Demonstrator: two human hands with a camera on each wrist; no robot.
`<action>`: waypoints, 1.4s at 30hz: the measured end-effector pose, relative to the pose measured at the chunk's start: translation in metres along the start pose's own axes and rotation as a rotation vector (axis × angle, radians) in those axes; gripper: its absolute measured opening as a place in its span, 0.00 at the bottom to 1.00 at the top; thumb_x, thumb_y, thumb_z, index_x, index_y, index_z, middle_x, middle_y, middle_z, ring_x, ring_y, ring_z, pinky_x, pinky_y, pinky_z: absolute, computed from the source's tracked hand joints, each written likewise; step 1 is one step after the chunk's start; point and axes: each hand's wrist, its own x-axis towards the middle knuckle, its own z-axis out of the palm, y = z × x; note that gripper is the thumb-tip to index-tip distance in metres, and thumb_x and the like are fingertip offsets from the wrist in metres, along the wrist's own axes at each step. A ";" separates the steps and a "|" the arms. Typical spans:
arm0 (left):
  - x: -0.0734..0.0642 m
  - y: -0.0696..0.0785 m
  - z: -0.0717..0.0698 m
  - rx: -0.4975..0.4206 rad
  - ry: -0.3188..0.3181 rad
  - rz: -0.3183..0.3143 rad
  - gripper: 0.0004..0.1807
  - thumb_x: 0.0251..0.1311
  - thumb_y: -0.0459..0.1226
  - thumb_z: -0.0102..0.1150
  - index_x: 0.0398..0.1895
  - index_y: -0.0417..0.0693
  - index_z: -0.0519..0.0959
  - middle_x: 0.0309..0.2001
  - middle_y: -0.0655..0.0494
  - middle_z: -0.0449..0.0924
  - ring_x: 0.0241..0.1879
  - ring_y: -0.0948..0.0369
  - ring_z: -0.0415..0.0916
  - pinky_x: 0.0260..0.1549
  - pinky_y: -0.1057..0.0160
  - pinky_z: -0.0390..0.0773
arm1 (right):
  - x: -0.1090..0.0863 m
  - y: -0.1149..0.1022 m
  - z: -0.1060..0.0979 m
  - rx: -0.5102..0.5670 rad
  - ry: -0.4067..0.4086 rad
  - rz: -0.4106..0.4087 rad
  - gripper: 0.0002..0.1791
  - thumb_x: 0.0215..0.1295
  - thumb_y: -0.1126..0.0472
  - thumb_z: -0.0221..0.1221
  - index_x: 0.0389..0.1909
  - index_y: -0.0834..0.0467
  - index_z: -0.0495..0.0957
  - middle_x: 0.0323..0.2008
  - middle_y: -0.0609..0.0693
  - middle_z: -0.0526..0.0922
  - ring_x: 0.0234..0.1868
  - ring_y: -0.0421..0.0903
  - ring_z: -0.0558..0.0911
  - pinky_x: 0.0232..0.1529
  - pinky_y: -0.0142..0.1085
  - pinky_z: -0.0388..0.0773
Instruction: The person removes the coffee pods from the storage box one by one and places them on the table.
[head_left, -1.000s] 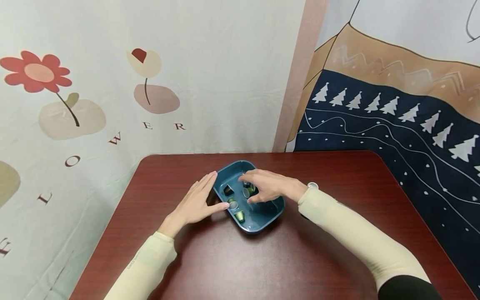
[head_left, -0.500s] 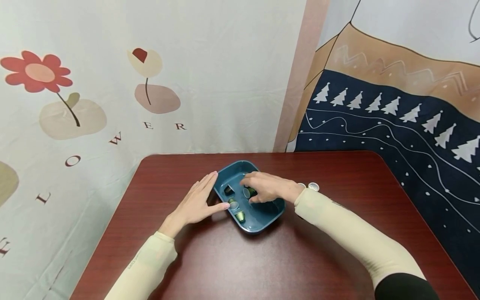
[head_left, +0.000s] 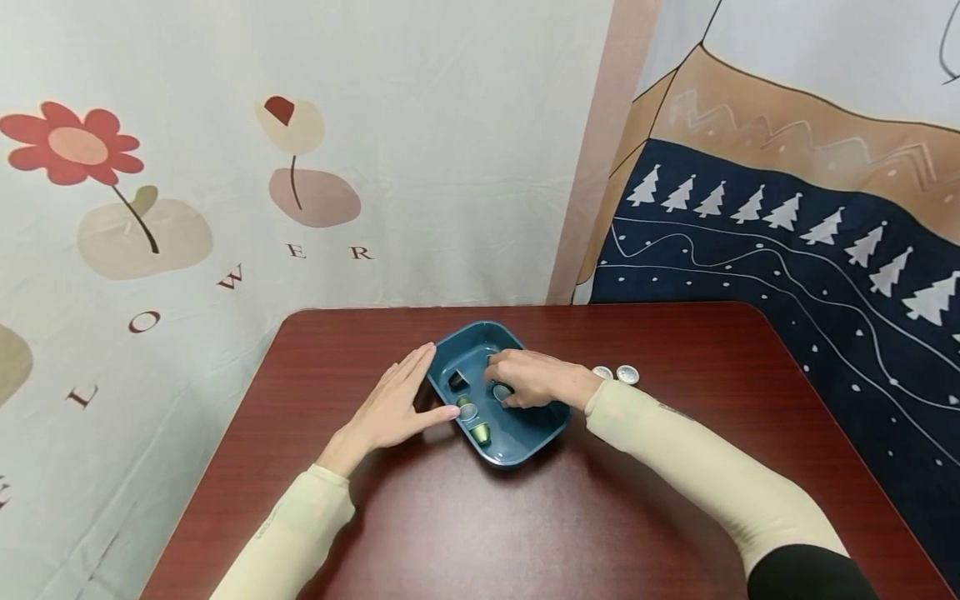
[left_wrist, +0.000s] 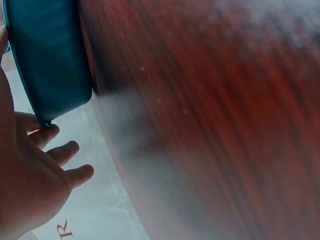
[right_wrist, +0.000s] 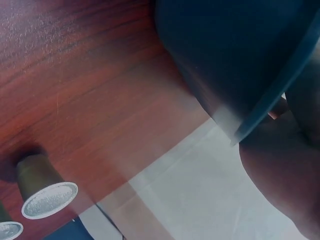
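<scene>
A blue-green rectangular tray (head_left: 519,440) stands on the table with several small coffee capsules in it. My left hand (head_left: 386,406) lies along its left side, fingers straight at the rim and thumb reaching over the near edge. Inside the tray, the curled fingers of my right hand (head_left: 532,379) pinch a coffee capsule (head_left: 502,392); its far side is hidden by the hand. Left of it lie a dark capsule (head_left: 458,380), a green capsule with its pale lid showing (head_left: 467,409), and a bright green capsule (head_left: 481,433) on its side.
Two capsules with silver lids, one of them a nearer capsule (right_wrist: 45,192) in the right wrist view, stand on the table beyond my right wrist. The dark red wooden table (head_left: 480,533) ends at a printed curtain (head_left: 450,167) behind.
My right hand's fingers have closed around the capsule in the tray, which has shifted slightly toward me. The right wrist has drawn left, uncovering both table capsules. The left hand stays put.
</scene>
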 end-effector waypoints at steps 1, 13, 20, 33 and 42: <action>0.000 0.000 0.000 -0.003 -0.001 -0.001 0.65 0.70 0.72 0.65 0.95 0.48 0.46 0.95 0.47 0.48 0.94 0.45 0.48 0.91 0.31 0.50 | 0.000 0.000 0.000 0.004 -0.006 0.000 0.24 0.75 0.59 0.75 0.69 0.55 0.86 0.62 0.53 0.88 0.56 0.46 0.83 0.64 0.43 0.89; 0.001 0.000 0.001 0.007 0.011 0.005 0.65 0.70 0.71 0.66 0.95 0.46 0.48 0.94 0.45 0.49 0.93 0.43 0.50 0.90 0.29 0.52 | -0.004 -0.001 -0.002 -0.006 -0.070 -0.009 0.27 0.72 0.65 0.76 0.71 0.51 0.86 0.61 0.51 0.87 0.54 0.44 0.81 0.59 0.38 0.89; 0.001 -0.001 0.001 0.008 0.007 0.002 0.65 0.70 0.72 0.65 0.95 0.47 0.47 0.94 0.45 0.49 0.93 0.43 0.49 0.90 0.30 0.51 | -0.004 -0.003 -0.001 0.002 -0.077 -0.001 0.24 0.74 0.63 0.75 0.69 0.51 0.86 0.63 0.51 0.88 0.55 0.44 0.82 0.60 0.39 0.89; 0.002 0.000 0.000 0.004 0.004 -0.001 0.65 0.70 0.72 0.65 0.95 0.49 0.47 0.94 0.46 0.49 0.94 0.44 0.49 0.91 0.31 0.51 | -0.004 -0.002 -0.002 0.043 -0.066 0.004 0.20 0.75 0.55 0.76 0.64 0.52 0.89 0.61 0.50 0.91 0.53 0.43 0.85 0.61 0.41 0.89; 0.001 -0.001 0.000 0.019 0.006 0.004 0.66 0.70 0.73 0.65 0.95 0.46 0.48 0.94 0.45 0.49 0.93 0.43 0.49 0.90 0.30 0.51 | -0.006 0.000 -0.003 0.111 -0.010 -0.020 0.19 0.73 0.50 0.78 0.58 0.53 0.91 0.43 0.44 0.90 0.38 0.39 0.82 0.42 0.32 0.85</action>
